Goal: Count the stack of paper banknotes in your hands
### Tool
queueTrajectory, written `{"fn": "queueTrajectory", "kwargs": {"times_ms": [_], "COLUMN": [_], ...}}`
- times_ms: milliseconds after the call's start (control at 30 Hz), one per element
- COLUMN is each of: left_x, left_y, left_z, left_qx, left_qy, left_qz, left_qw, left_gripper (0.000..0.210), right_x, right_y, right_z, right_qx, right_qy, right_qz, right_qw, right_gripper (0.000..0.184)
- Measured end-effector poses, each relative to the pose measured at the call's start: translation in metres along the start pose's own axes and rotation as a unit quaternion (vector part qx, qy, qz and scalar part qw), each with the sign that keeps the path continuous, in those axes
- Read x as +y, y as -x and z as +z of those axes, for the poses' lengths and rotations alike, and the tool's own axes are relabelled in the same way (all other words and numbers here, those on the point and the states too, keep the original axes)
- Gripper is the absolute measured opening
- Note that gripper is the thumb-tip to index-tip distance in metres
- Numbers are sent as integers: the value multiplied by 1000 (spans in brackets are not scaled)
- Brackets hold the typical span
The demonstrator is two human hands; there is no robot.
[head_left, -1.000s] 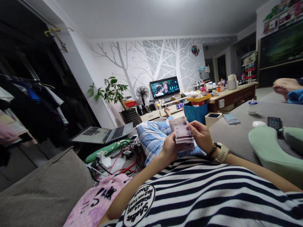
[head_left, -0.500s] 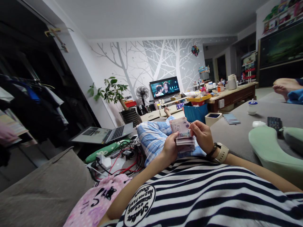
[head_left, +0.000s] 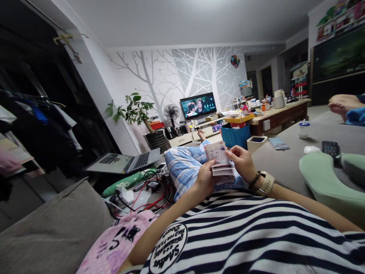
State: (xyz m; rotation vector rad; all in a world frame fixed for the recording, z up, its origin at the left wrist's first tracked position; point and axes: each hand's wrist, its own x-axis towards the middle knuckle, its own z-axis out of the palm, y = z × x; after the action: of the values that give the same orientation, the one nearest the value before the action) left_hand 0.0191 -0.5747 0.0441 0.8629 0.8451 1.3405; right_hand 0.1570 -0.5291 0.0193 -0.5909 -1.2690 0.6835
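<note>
Little is changed since half a second ago: the top note of the stack of banknotes is drawn slightly lower and flatter, and the right wrist is shifted a touch toward the body. The stack is held above the lap, over the blue checked trouser leg, in front of the striped shirt.

Left hand: closed around the lower left edge of the stack, thumb laid on the top face. Right hand: fingers curled on the upper right corner, the topmost note pinched and lifted a little from the rest. Both hands are thus kept grasping the notes. A watch with a pale strap and a dark bracelet are worn on the right wrist.

Surroundings noted: a laptop is set open to the left, with tangled red and black cables just beside it. A television is lit against the tree-patterned wall. On the grey couch surface to the right, a remote control and a small white jar are laid well apart from the hands. Another person's bare foot is seen at the far right edge.
</note>
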Motion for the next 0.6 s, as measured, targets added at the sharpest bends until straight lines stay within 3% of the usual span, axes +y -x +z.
{"fn": "queueTrajectory", "kwargs": {"times_ms": [600], "left_x": [2], "left_y": [-3], "left_z": [8], "left_qx": [-29], "left_qy": [42], "left_qz": [-5], "left_qw": [999], "left_gripper": [34], "right_x": [-18], "right_y": [11], "right_z": [-1], "right_qx": [-15], "right_qy": [21], "right_qz": [-66], "right_qw": [997], "right_gripper": [37]}}
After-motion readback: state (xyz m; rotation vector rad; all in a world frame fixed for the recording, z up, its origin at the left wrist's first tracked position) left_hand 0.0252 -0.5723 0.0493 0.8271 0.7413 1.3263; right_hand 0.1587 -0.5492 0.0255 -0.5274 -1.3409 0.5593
